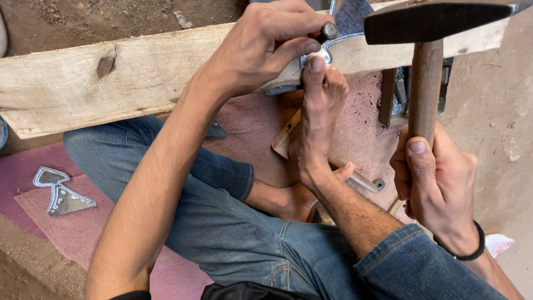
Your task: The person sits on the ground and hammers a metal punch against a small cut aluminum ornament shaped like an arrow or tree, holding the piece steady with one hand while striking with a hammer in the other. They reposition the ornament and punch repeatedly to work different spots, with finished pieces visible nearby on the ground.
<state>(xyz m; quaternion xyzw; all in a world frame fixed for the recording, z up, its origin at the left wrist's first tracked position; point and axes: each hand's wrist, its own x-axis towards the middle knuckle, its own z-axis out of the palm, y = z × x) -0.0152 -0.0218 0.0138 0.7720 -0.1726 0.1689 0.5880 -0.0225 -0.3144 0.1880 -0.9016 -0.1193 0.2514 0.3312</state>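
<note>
hammer (427,25) head tip cropped, punch (329,30) mostly hidden

Subject wears blue denim jeans (233,233) with visible seam stitching in a lighter thread; both legs are rolled or cuffed above the ankle, leaving the feet bare. Both forearms are bare to the lower edge of view, with no sleeves visible. A black cord bracelet (472,253) encircles the right wrist. The left wrist carries nothing. A strip of black fabric (250,291), apparently part of an upper garment, shows at the bottom centre. Fingernails are short and unpainted. No rings noted.
</note>
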